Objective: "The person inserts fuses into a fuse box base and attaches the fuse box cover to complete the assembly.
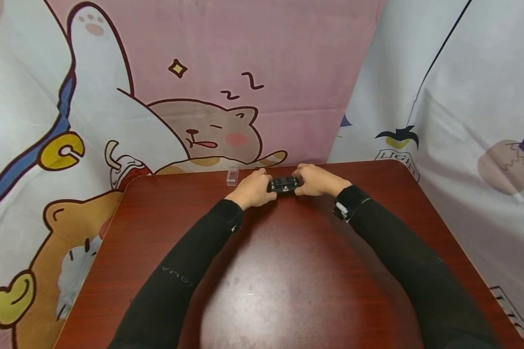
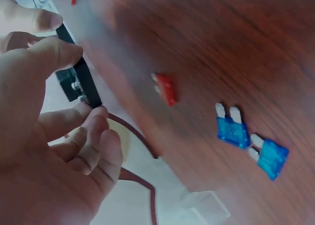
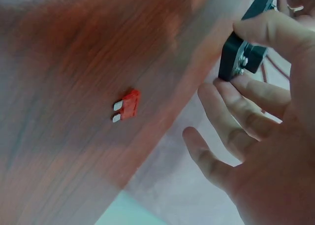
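A black fuse block [image 1: 284, 184] with metal screw terminals is held between both hands near the table's far edge. My left hand [image 1: 255, 189] grips its left end between thumb and fingers. At the other end, my right hand [image 1: 316, 180] pinches the block the same way. In the left wrist view, a red blade fuse [image 2: 166, 89] lies on the table beside the block, with two blue blade fuses [image 2: 232, 129] close together farther off. The right wrist view has a red blade fuse [image 3: 129, 104] lying flat, its two metal prongs showing.
A small clear plastic box [image 1: 232, 177] stands at the table's far edge, left of my left hand. The brown wooden table [image 1: 279, 271] reaches back to a hanging printed cloth [image 1: 288, 87]. Black sleeves cover both forearms.
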`<move>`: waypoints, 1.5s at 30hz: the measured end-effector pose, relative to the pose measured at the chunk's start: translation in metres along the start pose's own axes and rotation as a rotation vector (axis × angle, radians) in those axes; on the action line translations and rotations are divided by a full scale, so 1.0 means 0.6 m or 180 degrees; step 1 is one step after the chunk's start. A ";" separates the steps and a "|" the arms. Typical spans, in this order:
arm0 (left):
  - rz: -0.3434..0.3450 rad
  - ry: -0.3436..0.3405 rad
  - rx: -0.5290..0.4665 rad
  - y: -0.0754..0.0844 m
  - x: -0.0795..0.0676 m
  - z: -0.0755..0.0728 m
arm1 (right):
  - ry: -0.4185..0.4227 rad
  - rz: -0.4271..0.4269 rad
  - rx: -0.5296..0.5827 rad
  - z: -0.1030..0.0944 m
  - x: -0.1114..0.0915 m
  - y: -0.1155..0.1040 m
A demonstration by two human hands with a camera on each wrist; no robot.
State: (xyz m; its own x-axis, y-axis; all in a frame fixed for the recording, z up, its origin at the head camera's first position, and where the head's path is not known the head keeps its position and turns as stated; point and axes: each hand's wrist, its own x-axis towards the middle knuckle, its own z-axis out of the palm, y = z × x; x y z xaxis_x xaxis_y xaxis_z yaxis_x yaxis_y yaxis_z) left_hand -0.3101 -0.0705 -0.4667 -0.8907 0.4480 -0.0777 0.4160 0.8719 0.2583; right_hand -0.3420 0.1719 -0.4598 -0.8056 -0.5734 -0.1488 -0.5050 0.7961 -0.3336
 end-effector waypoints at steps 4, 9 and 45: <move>0.0175 -0.0018 0.0015 0.014 -0.033 0.000 | 0.0006 -0.0111 0.0077 0.009 -0.035 -0.008; 0.0313 -0.0169 -0.0003 0.029 -0.077 0.006 | -0.0042 -0.0264 0.0141 0.030 -0.078 -0.027; 0.0478 -0.0027 0.0094 0.056 -0.169 0.062 | -0.0259 -0.0148 -0.0004 0.094 -0.149 -0.079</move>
State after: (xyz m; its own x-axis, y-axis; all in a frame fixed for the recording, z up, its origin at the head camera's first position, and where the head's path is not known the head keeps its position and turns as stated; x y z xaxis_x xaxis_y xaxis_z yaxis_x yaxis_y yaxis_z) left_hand -0.1989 -0.0790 -0.4860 -0.8166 0.5752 -0.0484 0.5497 0.8004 0.2392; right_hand -0.2285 0.1743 -0.4829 -0.7534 -0.6236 -0.2085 -0.5417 0.7684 -0.3408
